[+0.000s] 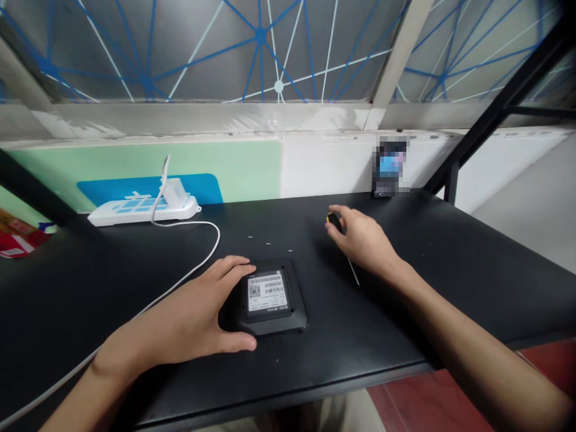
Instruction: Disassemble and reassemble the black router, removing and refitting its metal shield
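A flat black electronic device [296,294] lies on the dark table, its white label [267,291] with a QR code and barcodes facing up. My left hand [202,312] grips it from the left, fingers on the far edge and thumb at the near edge. To the right, my right hand [360,237] is closed around the black and yellow handle of a screwdriver [334,221]. Its thin metal shaft sticks out below the palm, towards me. Just beyond the device are three small screws: a left one [251,237], a middle one [269,243] and a right one [290,251].
A white power strip [130,211] with a plugged-in charger [174,193] stands at the back left. Its white cable [193,270] runs past my left arm. A blurred phone-like object [389,168] leans on the wall. A red packet [20,234] sits far left.
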Demonstrator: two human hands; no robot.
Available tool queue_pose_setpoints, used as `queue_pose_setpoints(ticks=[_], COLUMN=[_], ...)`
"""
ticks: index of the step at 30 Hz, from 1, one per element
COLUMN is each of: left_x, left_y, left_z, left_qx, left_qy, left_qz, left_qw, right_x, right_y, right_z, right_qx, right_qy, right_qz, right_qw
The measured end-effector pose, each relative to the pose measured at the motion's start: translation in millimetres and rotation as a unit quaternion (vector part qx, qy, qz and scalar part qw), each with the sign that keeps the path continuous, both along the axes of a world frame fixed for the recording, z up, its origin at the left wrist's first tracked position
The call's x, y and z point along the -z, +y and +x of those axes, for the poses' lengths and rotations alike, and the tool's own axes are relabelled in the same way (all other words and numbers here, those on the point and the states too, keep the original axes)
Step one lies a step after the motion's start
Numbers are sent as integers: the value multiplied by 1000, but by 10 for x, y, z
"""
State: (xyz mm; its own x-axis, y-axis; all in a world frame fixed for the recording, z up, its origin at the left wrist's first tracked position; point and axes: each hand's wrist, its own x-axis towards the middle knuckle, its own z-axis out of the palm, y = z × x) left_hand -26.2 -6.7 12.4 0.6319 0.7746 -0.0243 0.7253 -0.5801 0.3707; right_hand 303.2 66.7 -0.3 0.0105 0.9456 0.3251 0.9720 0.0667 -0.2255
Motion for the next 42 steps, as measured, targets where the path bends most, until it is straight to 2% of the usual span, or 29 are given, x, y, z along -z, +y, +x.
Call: queue_pose_setpoints(ticks=[2,4,7,9,12,23,30,33,38,42], left_x=[-8,-8,-5,-7,-21,-51,-49,-47,-54,-50], left_y=[-5,-10,-17,-19,-18,-15,-19,-16,-16,-13], left_z=[15,25,31,35,46,81,77,79,82,76], left_qx=[0,-1,-2,-2,-2,-6,-6,-4,-3,-4], left_qy=[-3,-6,-1,-3,-7,9,2,-1,-1,-3], left_qz=[1,2,4,8,10,3,5,8,6,6], left_qw=[1000,1000,1000,1000,1000,1000,1000,1000,1000,1000], right_x=[-46,-77,-74,-49,-6,33,35,24,-14,-39], right_y=[-4,-16,-45,-68,-99,-108,-115,-113,-114,-128], right_z=[2,-9,-64,-121,-199,-221,-220,-230,-279,-308], right_qx=[-13,-39,-93,-119,-126,-120,-131,-134,-143,-135], right_qy=[103,240,389,435,455,431,425,462,553,591], right_qz=[79,134,159,167,155,142,152,149,133,109], right_qw=[991,961,902,877,868,883,882,864,810,788])
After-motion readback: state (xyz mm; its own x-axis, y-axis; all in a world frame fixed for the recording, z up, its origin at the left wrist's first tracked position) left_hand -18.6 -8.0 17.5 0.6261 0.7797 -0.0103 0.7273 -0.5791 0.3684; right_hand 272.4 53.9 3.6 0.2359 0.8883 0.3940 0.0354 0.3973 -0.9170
